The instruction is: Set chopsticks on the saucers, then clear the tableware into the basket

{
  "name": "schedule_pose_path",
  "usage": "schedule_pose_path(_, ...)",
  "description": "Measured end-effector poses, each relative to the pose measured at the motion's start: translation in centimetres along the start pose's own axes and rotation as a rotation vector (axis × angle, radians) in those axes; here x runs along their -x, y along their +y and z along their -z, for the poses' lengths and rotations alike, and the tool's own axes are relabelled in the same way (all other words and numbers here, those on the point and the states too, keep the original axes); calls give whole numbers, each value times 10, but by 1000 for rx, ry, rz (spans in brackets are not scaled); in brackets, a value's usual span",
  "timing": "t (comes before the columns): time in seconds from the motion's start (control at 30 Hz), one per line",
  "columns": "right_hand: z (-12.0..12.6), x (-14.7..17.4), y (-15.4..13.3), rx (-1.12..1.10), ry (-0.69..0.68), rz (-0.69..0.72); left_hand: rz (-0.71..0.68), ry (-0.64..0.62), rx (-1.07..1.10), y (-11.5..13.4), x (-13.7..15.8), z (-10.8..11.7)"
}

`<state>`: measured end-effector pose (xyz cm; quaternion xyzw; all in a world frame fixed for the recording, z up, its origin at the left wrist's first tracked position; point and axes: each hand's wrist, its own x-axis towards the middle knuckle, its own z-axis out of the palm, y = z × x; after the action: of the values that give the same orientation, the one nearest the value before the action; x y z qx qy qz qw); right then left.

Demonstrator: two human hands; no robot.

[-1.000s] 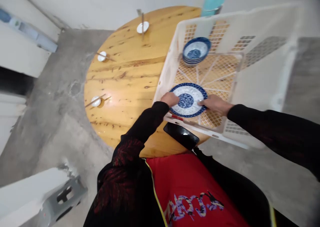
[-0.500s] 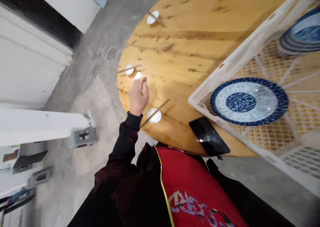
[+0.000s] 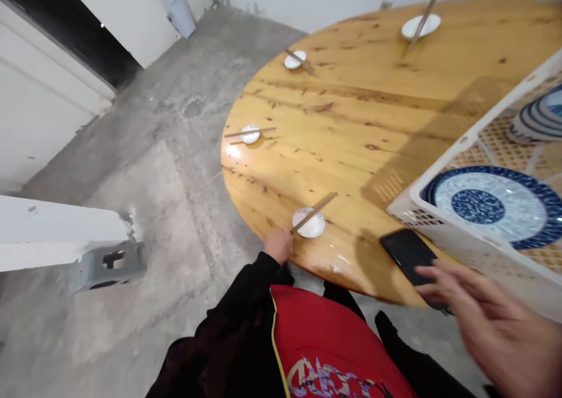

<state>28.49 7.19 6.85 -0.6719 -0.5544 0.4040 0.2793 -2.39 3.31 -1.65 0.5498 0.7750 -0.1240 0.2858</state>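
The left hand (image 3: 278, 246) is at the bench's (image 3: 333, 146) edge, by the near end of chopsticks (image 3: 314, 213) lying across a dish (image 3: 312, 228); whether its fingers grip them cannot be told. The right hand (image 3: 496, 322), fingers loosely spread and empty, partly hides the phone (image 3: 404, 249) beside the crate (image 3: 478, 254).

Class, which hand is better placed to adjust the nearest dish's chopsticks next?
Probably the left hand: it is close beside the chopsticks and white dish; the right hand is farther off, near the phone.
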Motion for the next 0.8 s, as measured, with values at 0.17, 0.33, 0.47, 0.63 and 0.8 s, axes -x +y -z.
schedule_pose_path(0.17, -134, 36, -32, -367, -288, -164, -140, 92, 307, -40, 26, -5)
schedule_pose_path(0.33, -240, 41, -70, -741, -372, -295, -210, 50, 418, -78, 53, -5)
schedule_pose_path(0.47, -298, 35, -97, -956, -461, -456, -171, 89, 464, -110, 53, 1)
schedule_pose_path(0.63, -351, 13, -123, -1047, -461, -515, -132, 162, 444, -164, 36, 26)
schedule_pose_path(0.8, -389, -31, -136, -1011, -321, -551, -107, 315, 303, -234, -29, 85)
